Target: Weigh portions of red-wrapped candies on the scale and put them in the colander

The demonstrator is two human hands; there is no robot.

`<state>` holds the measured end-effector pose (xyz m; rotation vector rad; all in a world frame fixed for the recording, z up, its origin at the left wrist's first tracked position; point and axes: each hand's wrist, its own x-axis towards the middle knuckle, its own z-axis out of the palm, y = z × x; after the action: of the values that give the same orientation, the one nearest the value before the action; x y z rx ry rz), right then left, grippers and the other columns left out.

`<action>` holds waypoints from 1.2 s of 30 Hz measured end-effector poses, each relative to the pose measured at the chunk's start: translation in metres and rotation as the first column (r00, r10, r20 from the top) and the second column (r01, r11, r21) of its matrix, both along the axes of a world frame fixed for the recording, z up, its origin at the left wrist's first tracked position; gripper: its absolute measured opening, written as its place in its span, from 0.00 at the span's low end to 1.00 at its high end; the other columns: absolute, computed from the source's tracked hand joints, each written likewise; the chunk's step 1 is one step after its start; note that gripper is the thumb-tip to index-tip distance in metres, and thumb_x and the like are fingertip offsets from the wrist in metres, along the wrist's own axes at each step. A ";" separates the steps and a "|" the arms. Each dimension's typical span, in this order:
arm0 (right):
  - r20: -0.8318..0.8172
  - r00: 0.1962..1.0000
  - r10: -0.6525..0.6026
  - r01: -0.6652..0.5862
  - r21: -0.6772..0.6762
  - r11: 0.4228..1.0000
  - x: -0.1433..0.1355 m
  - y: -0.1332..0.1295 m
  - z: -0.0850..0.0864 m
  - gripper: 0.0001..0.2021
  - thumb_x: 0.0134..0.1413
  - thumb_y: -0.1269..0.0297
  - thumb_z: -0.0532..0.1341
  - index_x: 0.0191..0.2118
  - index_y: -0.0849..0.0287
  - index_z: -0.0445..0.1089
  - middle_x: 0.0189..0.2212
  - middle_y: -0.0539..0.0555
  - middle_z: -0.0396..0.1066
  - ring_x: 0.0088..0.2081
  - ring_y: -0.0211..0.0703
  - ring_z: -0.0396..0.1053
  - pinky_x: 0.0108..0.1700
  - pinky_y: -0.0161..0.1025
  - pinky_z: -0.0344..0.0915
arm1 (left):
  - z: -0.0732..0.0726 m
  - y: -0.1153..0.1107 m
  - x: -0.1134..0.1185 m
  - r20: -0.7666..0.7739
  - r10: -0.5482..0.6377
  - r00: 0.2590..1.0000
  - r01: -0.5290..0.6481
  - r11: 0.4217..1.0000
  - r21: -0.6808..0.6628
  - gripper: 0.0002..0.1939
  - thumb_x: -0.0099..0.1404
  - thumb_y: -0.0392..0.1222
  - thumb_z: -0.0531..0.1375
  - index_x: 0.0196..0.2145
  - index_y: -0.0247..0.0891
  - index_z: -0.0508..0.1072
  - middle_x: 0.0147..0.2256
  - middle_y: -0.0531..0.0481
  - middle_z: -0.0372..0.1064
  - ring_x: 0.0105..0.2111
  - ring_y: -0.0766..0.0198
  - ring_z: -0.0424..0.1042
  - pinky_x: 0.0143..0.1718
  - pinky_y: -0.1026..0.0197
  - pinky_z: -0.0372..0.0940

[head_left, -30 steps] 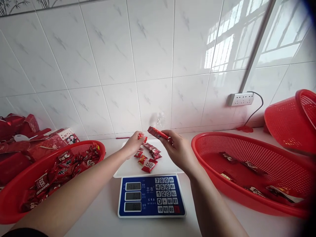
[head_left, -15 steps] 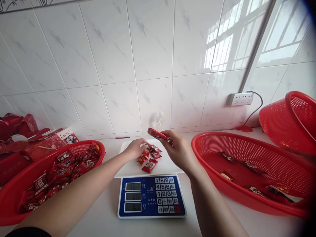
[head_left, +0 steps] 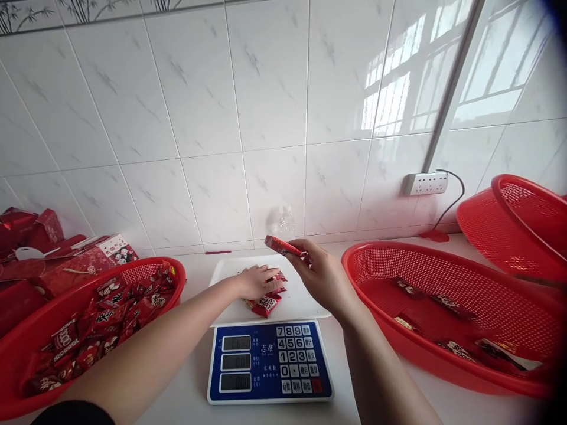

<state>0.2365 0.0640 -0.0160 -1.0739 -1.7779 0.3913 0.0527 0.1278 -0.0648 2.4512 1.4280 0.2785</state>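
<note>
Small red packets point(head_left: 267, 305) lie in a pile on the white pan point(head_left: 305, 301) of a scale with a blue keypad panel point(head_left: 270, 363). Over this pile rests my left hand point(head_left: 254, 282), palm down with its fingers apart, touching the packets and hiding some of them. My right hand point(head_left: 318, 271) pinches a long red packet point(head_left: 283, 246) between thumb and fingers, raised above the right side of the pan.
At left a red basket point(head_left: 177, 283) holds many red packets, with red boxes point(head_left: 75, 262) behind. Another red basket point(head_left: 372, 251) at right has several packets. Behind it are a tilted red basket point(head_left: 482, 230) and a power strip point(head_left: 426, 183). A clear bottle point(head_left: 286, 221) stands near the wall.
My left hand has moved right, from the pile's left edge to over the packets. My right hand still holds the long packet. The view has shifted slightly.
</note>
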 end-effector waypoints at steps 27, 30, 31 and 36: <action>0.183 0.900 0.397 -0.326 -0.323 0.889 -0.015 0.008 -0.020 0.08 0.51 0.63 0.62 0.38 0.54 0.73 0.34 0.51 0.74 0.34 0.40 0.68 0.37 0.39 0.62 | 0.058 -0.141 -0.036 0.970 -0.057 -0.236 -0.255 0.967 -0.005 0.09 0.60 0.46 0.62 0.36 0.43 0.78 0.35 0.51 0.78 0.40 0.61 0.75 0.46 0.58 0.70; 0.460 0.811 0.361 -0.197 -0.366 0.909 -0.013 0.014 -0.024 0.11 0.47 0.63 0.64 0.39 0.53 0.74 0.33 0.52 0.75 0.34 0.44 0.69 0.34 0.39 0.61 | 0.066 -0.143 -0.047 0.953 -0.058 -0.296 -0.288 0.957 -0.031 0.07 0.62 0.44 0.60 0.33 0.42 0.78 0.33 0.52 0.77 0.37 0.63 0.76 0.42 0.61 0.72; 0.516 0.781 0.352 -0.168 -0.369 0.914 -0.016 0.014 -0.025 0.11 0.46 0.61 0.65 0.39 0.54 0.74 0.33 0.53 0.75 0.34 0.46 0.69 0.33 0.38 0.60 | 0.067 -0.143 -0.049 0.951 -0.044 -0.306 -0.284 0.958 -0.047 0.08 0.62 0.43 0.59 0.33 0.42 0.78 0.33 0.52 0.77 0.37 0.63 0.76 0.41 0.61 0.72; 0.616 0.730 0.297 -0.100 -0.334 0.937 -0.035 0.008 -0.032 0.13 0.48 0.56 0.64 0.40 0.55 0.72 0.37 0.56 0.76 0.37 0.51 0.71 0.34 0.40 0.60 | 0.068 -0.146 -0.050 0.945 0.002 -0.328 -0.280 0.955 -0.099 0.08 0.63 0.42 0.58 0.32 0.42 0.78 0.32 0.51 0.77 0.35 0.64 0.76 0.40 0.61 0.73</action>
<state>0.2012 0.0717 -0.0481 -1.3281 -2.5530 0.4353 0.0023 -0.0178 0.0034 0.9158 0.6672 2.0300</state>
